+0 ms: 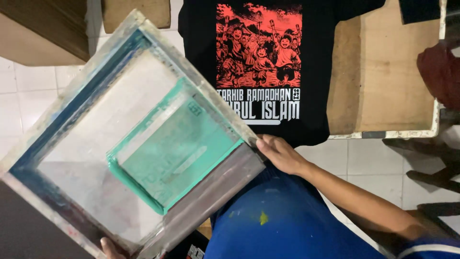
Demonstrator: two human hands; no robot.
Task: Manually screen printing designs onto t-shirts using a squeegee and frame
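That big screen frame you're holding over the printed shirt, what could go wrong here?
1. The screen frame is tilted and held only at its edges by the right hand and left hand; it might slip.
2. Its corner sits close above the black shirt, so it could brush the red print and smear it if the ink is still wet.

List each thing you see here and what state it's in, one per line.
Screen frame: lifted, tilted, held at two corners, green stencil patch on its mesh.
Black shirt: spread flat on a wooden board, red and white print done.
Wooden board: lying flat under the shirt.
Right hand: gripping the frame's near right corner.
Left hand: mostly hidden, fingers at the frame's bottom edge.
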